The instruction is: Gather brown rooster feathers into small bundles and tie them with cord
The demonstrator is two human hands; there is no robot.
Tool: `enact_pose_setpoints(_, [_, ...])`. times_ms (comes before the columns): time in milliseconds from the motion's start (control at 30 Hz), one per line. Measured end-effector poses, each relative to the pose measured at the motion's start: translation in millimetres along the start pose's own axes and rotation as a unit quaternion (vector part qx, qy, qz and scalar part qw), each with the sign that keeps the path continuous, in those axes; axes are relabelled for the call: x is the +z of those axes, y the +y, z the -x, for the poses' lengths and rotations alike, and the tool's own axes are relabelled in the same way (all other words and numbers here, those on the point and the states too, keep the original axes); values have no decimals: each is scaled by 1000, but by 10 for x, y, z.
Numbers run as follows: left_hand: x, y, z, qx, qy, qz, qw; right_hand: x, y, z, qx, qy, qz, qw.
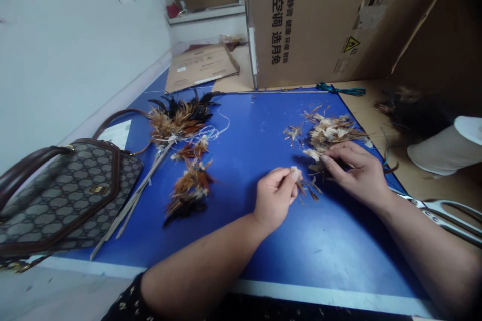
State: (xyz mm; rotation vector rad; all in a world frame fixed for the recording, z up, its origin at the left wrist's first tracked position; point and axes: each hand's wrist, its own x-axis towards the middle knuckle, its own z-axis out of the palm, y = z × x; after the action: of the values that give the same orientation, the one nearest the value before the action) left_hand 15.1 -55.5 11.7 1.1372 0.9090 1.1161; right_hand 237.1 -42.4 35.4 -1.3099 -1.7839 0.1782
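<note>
My left hand (274, 195) is closed in a pinch on a small pale feather tuft (296, 173) above the blue table. Over to the right, my right hand (354, 170) pinches at the near edge of a pile of brown and cream feathers (331, 129); its thumb and forefinger meet at a light feather. Loose brown feathers (312, 188) lie between the hands. On the left side are sorted feather bunches (192, 180) and a larger bundle of brown and black feathers (181, 118) beside thin sticks (135, 200) and white string (211, 133).
A patterned handbag (71, 185) stands at the left edge. Scissors (444, 213) lie by my right forearm, near a white spool (448, 145). A large cardboard box (316, 25) rises behind the blue tabletop (248, 160), with teal cord (341, 90) at its base.
</note>
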Motion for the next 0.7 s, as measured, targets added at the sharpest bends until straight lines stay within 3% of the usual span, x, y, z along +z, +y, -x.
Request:
enact_pose_setpoints(100, [19, -14, -13, -12, -10, 41, 999, 3, -85, 25, 79, 24, -58, 995])
enact_pose_setpoints(267, [32, -27, -17, -45, -22, 73, 996, 84, -163, 56, 198, 2, -190, 962])
enact_pose_setpoints(700, [82, -51, -48, -136, -21, 242, 961, 343, -363, 214, 205, -33, -255, 944])
